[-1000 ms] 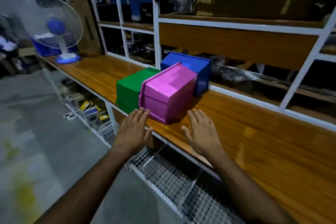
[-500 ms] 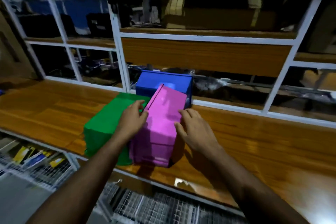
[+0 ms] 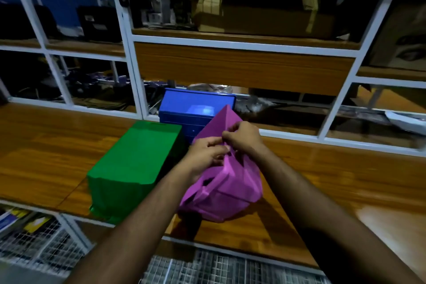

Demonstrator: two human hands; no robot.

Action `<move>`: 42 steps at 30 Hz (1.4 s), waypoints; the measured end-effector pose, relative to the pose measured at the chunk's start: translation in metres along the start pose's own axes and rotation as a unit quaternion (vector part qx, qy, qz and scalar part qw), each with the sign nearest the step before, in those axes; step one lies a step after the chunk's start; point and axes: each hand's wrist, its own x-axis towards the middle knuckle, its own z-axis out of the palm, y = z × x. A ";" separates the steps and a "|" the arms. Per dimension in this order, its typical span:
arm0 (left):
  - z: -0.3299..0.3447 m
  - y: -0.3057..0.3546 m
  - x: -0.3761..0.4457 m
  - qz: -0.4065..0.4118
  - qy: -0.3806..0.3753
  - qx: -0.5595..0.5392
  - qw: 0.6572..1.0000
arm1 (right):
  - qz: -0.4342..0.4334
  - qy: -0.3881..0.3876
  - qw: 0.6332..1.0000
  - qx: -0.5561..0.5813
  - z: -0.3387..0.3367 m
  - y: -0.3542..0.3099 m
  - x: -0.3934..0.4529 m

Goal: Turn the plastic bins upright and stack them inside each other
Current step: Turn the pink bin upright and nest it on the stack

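Note:
Three plastic bins stand on a wooden shelf [image 3: 322, 180]. The pink bin [image 3: 232, 189] is tipped up on its near end, its far edge raised. My left hand [image 3: 205, 157] and my right hand [image 3: 242, 136] both grip it near its upper middle, fingers curled over the plastic. A green bin [image 3: 136, 159] lies upside down just left of the pink one. Behind them a blue bin [image 3: 193, 110] rests upside down against the white frame. The pink bin's opening is hidden from me.
A white metal frame [image 3: 136, 69] with shelves of boxes rises behind the bins. Wire baskets [image 3: 39, 242] hang below the shelf's front edge. Bare wood stretches to the right and far left of the bins.
Both hands went from flat on the shelf to gripping the pink bin. The bin has tilted up off its flat, upside-down rest. My view has moved closer.

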 end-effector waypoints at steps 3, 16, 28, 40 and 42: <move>-0.010 -0.013 0.012 -0.001 0.029 0.023 0.999 | 0.054 0.008 0.995 0.082 -0.017 0.029 0.003; -0.017 -0.057 0.029 -0.140 0.111 0.067 0.982 | 0.184 -0.050 0.942 0.275 -0.035 0.171 -0.021; -0.006 -0.050 0.034 -0.148 0.012 -0.018 0.989 | 0.197 -0.023 0.906 0.375 -0.064 0.181 -0.045; 0.125 -0.045 0.047 -0.181 -0.327 -0.055 0.926 | 0.282 0.085 0.842 0.452 -0.165 0.253 -0.215; 0.166 -0.050 0.037 -0.179 -0.365 -0.039 0.913 | 0.299 0.108 0.835 0.449 -0.184 0.266 -0.256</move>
